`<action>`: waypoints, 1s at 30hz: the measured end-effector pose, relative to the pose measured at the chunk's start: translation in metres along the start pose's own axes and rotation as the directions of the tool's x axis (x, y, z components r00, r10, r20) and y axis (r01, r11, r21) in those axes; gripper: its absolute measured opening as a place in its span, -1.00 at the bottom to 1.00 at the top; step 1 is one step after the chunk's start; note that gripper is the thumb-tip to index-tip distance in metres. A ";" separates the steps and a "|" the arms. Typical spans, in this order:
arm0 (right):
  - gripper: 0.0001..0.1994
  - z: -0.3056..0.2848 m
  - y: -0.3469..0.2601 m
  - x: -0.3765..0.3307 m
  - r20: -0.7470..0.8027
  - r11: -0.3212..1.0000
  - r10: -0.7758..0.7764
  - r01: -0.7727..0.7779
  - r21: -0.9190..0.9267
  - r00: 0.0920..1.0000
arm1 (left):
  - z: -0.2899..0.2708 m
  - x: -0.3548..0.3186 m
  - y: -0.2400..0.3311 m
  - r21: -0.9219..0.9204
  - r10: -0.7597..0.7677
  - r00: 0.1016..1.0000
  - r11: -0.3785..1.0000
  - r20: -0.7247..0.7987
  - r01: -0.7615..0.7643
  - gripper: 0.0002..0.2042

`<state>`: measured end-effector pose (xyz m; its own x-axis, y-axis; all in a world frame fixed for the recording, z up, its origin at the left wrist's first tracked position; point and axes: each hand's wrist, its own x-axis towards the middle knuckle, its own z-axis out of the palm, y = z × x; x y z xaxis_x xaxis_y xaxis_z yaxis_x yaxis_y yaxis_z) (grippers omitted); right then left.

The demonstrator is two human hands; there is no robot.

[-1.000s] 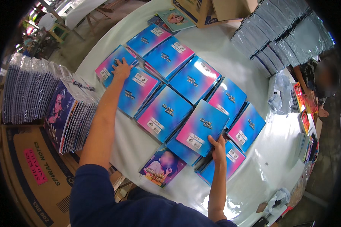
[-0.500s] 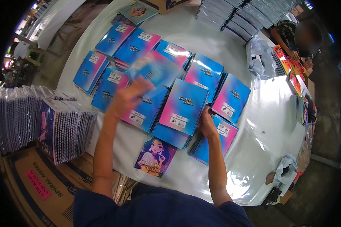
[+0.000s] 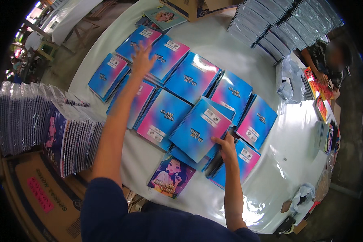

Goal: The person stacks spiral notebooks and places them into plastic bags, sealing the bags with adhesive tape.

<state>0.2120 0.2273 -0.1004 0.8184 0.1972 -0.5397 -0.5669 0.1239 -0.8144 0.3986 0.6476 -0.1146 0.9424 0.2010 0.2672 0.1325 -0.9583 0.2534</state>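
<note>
Notebook [image 3: 195, 129], likely light, slick and slightly bendy, best gripped by an edge, sits pinched in the right hand [image 3: 228, 148]; the left hand [image 3: 142, 62], splayed and empty, hovers beyond its upper left.

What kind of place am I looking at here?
Probably a workshop or storeroom handling stationery in bulk: matching blue-and-pink spiral notebooks cover part of a large white table, plastic-wrapped notebooks stand packed in rows, and a big cardboard carton sits below them.
</note>
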 end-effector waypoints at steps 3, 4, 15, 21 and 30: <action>-0.51 -0.007 0.006 0.002 0.015 1.000 0.000 0.000 0.015 1.000 | 0.017 0.047 -0.042 0.126 -0.376 0.906 0.925 0.192 0.358 -0.21; -0.51 -0.006 0.004 0.001 0.014 1.000 -0.012 0.012 0.018 1.000 | 0.024 0.057 -0.052 0.159 -0.456 0.841 0.890 0.290 0.428 -0.19; -0.51 -0.010 0.012 0.001 -0.016 1.000 -0.008 0.007 -0.014 1.000 | 0.055 0.066 -0.052 0.301 -0.324 0.912 0.922 0.252 0.244 -0.42; -0.51 -0.007 0.008 0.000 0.028 0.999 -0.043 0.043 0.013 0.999 | -0.005 0.075 -0.022 0.269 -0.058 0.972 0.963 0.226 -0.005 -0.50; -0.13 -0.060 0.025 0.023 0.269 0.856 0.168 -0.276 0.438 0.948 | -0.060 -0.122 0.127 -0.443 0.844 0.522 0.516 0.119 -0.733 -0.50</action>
<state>0.2223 0.1770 -0.1466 0.6559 0.4694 -0.5912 -0.7517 0.4772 -0.4551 0.2823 0.5137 -0.0590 0.6407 -0.7285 0.2426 -0.7586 -0.5516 0.3468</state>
